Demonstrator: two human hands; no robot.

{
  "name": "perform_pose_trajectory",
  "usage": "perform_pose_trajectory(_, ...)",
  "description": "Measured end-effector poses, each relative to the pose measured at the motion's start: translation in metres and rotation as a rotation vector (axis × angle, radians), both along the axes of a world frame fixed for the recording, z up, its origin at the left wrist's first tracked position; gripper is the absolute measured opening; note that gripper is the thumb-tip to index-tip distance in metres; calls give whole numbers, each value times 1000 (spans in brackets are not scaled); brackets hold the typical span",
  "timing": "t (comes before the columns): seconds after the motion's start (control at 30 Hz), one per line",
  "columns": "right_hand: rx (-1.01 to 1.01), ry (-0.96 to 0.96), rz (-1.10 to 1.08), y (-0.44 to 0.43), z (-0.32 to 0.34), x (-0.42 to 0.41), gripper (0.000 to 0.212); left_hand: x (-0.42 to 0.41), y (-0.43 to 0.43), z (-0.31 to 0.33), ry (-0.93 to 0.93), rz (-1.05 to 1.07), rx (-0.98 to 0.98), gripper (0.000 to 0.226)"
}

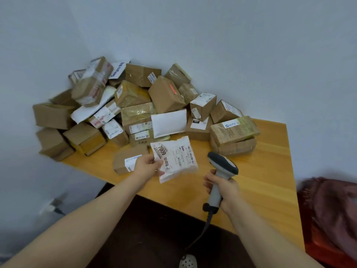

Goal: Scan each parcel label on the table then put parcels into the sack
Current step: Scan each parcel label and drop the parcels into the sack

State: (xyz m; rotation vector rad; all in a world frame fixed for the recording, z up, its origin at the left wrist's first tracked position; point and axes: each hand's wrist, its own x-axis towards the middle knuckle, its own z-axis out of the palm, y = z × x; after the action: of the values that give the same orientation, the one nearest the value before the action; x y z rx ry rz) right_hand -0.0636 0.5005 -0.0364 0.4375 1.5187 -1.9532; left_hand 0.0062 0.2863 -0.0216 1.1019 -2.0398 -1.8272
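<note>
My left hand point(147, 163) grips a small white parcel bag point(177, 161) by its left edge, label side up, just above the wooden table point(260, 171). My right hand point(222, 188) holds a grey handheld barcode scanner point(222, 167) by its handle, head tilted toward the bag from the right. Behind them a heap of brown cardboard parcels point(135, 105) fills the far corner of the table. A flat brown box with a white label point(127, 160) lies just left of my left hand. No sack is clearly identifiable.
A white padded mailer point(169, 122) leans on the heap's front. Two stacked boxes point(233, 136) stand right of the bag. The scanner's cable point(201, 235) hangs down over the table's near edge. A reddish cloth bundle point(332, 213) lies at the far right. Walls enclose the corner.
</note>
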Motion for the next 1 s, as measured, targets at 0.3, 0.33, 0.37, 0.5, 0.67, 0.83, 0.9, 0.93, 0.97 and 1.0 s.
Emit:
perform_pose_trajectory(0.3,24,71,17,-1,24,31,14,34,1,35,-45,-209,324,28)
perform_pose_trajectory(0.33,50,71,11,-3,27,31,15,35,1,41,-41,-241,317,24)
perform_pose_trajectory(0.37,65,68,4,-5,29,32,15,36,0,46,-40,-274,306,18)
perform_pose_trajectory(0.5,63,71,-9,-18,38,37,18,43,-11,64,-39,-308,203,11)
perform_pose_trajectory(0.67,137,153,13,-30,46,39,25,42,-33,79,-22,-224,128,14)
perform_pose_trajectory(0.83,224,267,55,-30,47,38,22,42,-50,101,-232,-445,110,21)
perform_pose_trajectory(0.9,269,345,53,-30,48,38,16,38,-52,105,-259,-445,80,21)
perform_pose_trajectory(0.93,300,386,37,-31,49,38,15,35,-53,104,-233,-389,67,20)
perform_pose_trajectory(0.97,315,411,15,-32,51,39,16,31,-54,101,-193,-310,62,19)
perform_pose_trajectory(1.0,295,417,-1,-33,54,42,17,28,-55,95,-150,-227,70,17)
